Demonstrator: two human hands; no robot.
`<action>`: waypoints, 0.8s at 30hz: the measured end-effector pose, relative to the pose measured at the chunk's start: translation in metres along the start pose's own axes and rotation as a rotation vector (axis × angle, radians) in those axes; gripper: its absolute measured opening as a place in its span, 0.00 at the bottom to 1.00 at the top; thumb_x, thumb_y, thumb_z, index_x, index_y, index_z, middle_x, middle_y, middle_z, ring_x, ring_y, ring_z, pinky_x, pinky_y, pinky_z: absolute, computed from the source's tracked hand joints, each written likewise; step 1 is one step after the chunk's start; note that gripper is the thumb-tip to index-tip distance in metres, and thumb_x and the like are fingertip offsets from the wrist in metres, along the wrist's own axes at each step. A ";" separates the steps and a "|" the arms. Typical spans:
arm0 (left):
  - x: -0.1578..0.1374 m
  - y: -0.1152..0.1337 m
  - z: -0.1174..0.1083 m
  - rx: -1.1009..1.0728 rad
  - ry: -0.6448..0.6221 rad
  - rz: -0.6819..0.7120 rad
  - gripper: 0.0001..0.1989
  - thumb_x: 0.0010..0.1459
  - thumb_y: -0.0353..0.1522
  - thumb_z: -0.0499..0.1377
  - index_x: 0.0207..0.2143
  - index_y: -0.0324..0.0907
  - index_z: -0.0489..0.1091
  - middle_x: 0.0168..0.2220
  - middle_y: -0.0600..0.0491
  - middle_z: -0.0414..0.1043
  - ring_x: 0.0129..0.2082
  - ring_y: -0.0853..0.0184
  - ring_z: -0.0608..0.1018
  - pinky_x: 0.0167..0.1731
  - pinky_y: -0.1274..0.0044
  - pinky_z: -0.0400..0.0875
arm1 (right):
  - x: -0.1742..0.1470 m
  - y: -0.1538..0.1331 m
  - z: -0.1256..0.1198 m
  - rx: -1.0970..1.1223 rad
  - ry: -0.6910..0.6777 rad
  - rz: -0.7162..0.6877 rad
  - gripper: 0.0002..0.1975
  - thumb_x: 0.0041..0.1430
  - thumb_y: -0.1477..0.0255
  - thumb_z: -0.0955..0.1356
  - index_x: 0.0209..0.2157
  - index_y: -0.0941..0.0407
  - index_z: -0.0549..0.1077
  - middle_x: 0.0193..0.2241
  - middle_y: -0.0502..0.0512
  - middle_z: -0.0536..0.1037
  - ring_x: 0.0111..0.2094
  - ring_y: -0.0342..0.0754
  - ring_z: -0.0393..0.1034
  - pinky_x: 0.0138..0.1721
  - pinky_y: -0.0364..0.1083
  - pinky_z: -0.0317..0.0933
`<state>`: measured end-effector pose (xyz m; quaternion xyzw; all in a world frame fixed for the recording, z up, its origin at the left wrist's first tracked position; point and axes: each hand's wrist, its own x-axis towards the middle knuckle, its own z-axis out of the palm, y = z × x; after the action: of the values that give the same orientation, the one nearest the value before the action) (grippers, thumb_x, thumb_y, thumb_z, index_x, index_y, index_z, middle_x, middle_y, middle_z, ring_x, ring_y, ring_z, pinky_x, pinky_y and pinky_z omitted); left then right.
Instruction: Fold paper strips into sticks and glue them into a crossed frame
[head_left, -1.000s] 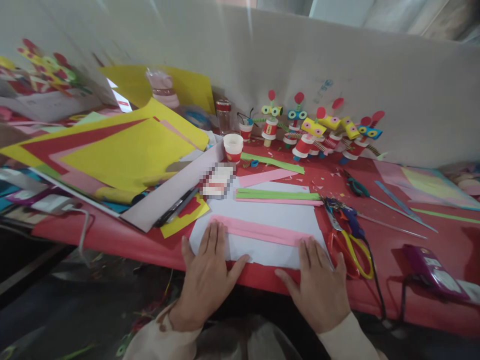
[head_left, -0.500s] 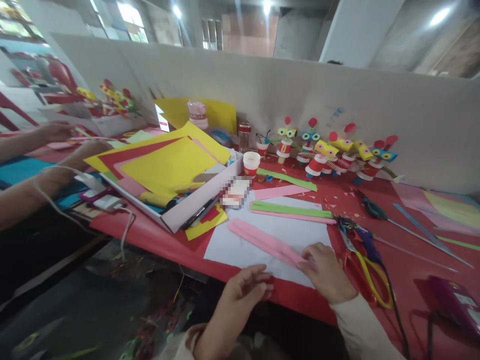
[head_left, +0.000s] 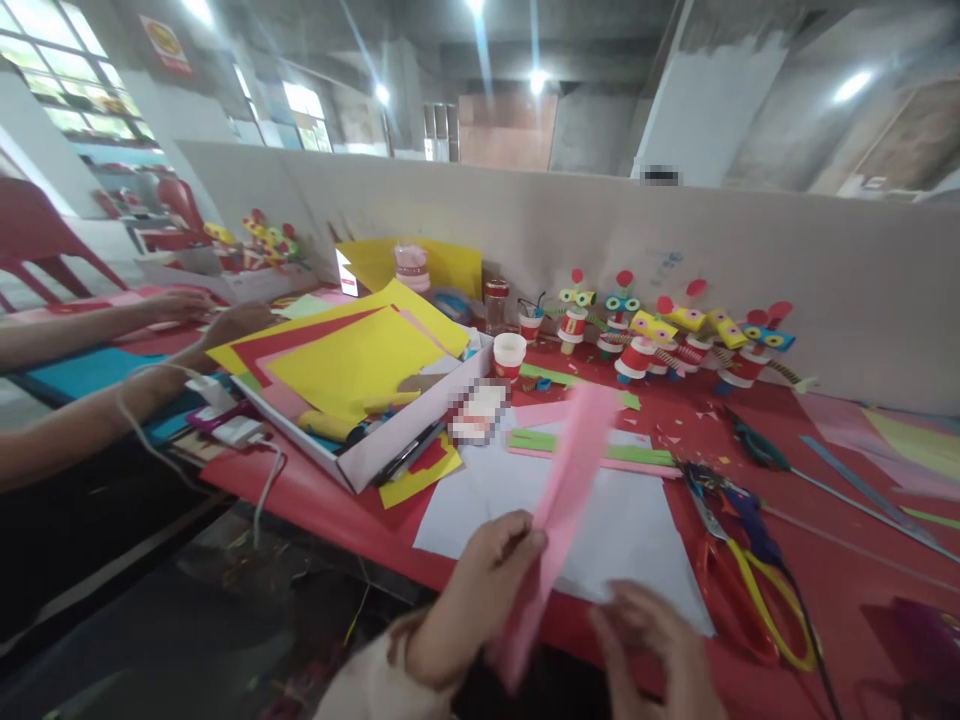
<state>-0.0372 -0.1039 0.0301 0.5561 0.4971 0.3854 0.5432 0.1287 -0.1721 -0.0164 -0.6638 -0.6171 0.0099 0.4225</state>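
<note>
A long pink paper strip (head_left: 574, 470) is raised off the table and slants upward, blurred by motion. My left hand (head_left: 491, 570) is closed around its lower part, thumb on the near side. To the right, my right hand (head_left: 652, 640) is apart from the strip, smeared a little, with thumb and fingers spread and nothing between them. Under both lies a white paper sheet (head_left: 465, 510) at the table's front edge. Across the sheet's far side rest green strips (head_left: 600, 447) beside pink ones.
Scissors with yellow handles (head_left: 780, 610) and a glue gun (head_left: 750, 520) lie at right. A white box (head_left: 420, 420) heaped with coloured paper stands left, beside a paper cup (head_left: 510, 355). Several cup figures (head_left: 637, 355) line the back. A co-worker's arms (head_left: 97, 405) reach in from the left.
The pink strip has been lifted from the white sheet and turned more upright. It has passed from my right hand to my left; my right hand has drawn back toward me.
</note>
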 end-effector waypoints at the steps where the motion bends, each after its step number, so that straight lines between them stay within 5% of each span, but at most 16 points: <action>1: 0.012 0.007 -0.011 0.143 -0.093 0.050 0.15 0.57 0.40 0.53 0.22 0.42 0.63 0.21 0.58 0.61 0.24 0.71 0.65 0.26 0.79 0.59 | 0.010 0.006 -0.006 -0.120 0.139 -0.118 0.15 0.53 0.63 0.69 0.42 0.50 0.70 0.39 0.61 0.76 0.41 0.59 0.73 0.37 0.54 0.70; 3: 0.039 0.021 -0.029 0.381 -0.334 0.146 0.11 0.57 0.35 0.52 0.24 0.42 0.66 0.21 0.59 0.63 0.23 0.71 0.65 0.25 0.80 0.58 | 0.036 0.019 -0.017 -0.327 0.242 -0.366 0.17 0.51 0.69 0.71 0.45 0.47 0.72 0.48 0.62 0.72 0.56 0.66 0.59 0.48 0.63 0.63; 5: 0.066 0.033 -0.040 0.536 -0.592 0.242 0.10 0.57 0.34 0.52 0.24 0.42 0.68 0.23 0.58 0.66 0.25 0.71 0.67 0.26 0.80 0.59 | 0.063 0.030 -0.021 -0.476 0.171 -0.540 0.20 0.54 0.74 0.68 0.48 0.42 0.71 0.54 0.56 0.68 0.62 0.67 0.47 0.54 0.68 0.53; 8: 0.095 0.043 -0.045 0.790 -0.747 0.218 0.10 0.58 0.35 0.52 0.29 0.43 0.71 0.27 0.59 0.71 0.27 0.71 0.72 0.28 0.82 0.63 | 0.088 0.043 -0.012 -0.466 -0.046 -0.742 0.21 0.57 0.80 0.63 0.49 0.45 0.70 0.52 0.50 0.71 0.60 0.57 0.55 0.58 0.61 0.50; 13: 0.082 0.035 -0.035 1.094 -0.403 0.177 0.10 0.59 0.27 0.50 0.36 0.37 0.71 0.40 0.45 0.72 0.41 0.58 0.72 0.40 0.69 0.64 | 0.084 0.053 0.017 -0.446 -0.244 -0.624 0.26 0.50 0.86 0.62 0.49 0.53 0.72 0.48 0.57 0.74 0.52 0.55 0.63 0.50 0.54 0.60; 15: 0.062 0.022 -0.020 1.130 -0.246 0.220 0.18 0.59 0.21 0.42 0.44 0.36 0.68 0.49 0.41 0.67 0.49 0.56 0.68 0.46 0.64 0.60 | 0.077 0.053 0.023 -0.451 -0.342 -0.567 0.28 0.49 0.87 0.62 0.51 0.54 0.71 0.47 0.60 0.73 0.49 0.55 0.64 0.45 0.52 0.63; 16: 0.053 0.015 -0.011 1.154 -0.161 0.352 0.18 0.60 0.22 0.43 0.45 0.38 0.67 0.50 0.43 0.66 0.49 0.58 0.67 0.48 0.64 0.60 | 0.074 0.053 0.024 -0.437 -0.374 -0.551 0.28 0.50 0.87 0.61 0.52 0.54 0.70 0.46 0.60 0.74 0.48 0.54 0.65 0.44 0.52 0.64; 18: 0.038 -0.002 0.009 1.134 -0.163 0.515 0.15 0.59 0.24 0.49 0.46 0.42 0.67 0.46 0.49 0.69 0.46 0.61 0.69 0.47 0.68 0.62 | 0.072 0.054 0.023 -0.374 -0.390 -0.535 0.25 0.54 0.85 0.60 0.52 0.56 0.69 0.44 0.60 0.75 0.46 0.53 0.66 0.44 0.51 0.64; 24: 0.032 -0.037 0.036 1.085 -0.038 0.581 0.10 0.60 0.27 0.52 0.42 0.44 0.68 0.43 0.53 0.72 0.45 0.62 0.70 0.45 0.68 0.63 | 0.068 0.074 0.009 -0.169 -0.236 -0.473 0.10 0.62 0.73 0.63 0.37 0.56 0.76 0.38 0.56 0.78 0.42 0.49 0.69 0.46 0.48 0.64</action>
<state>-0.0003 -0.0840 -0.0141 0.8728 0.4407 0.1998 0.0645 0.1997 -0.1023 -0.0301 -0.5284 -0.7985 -0.0630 0.2815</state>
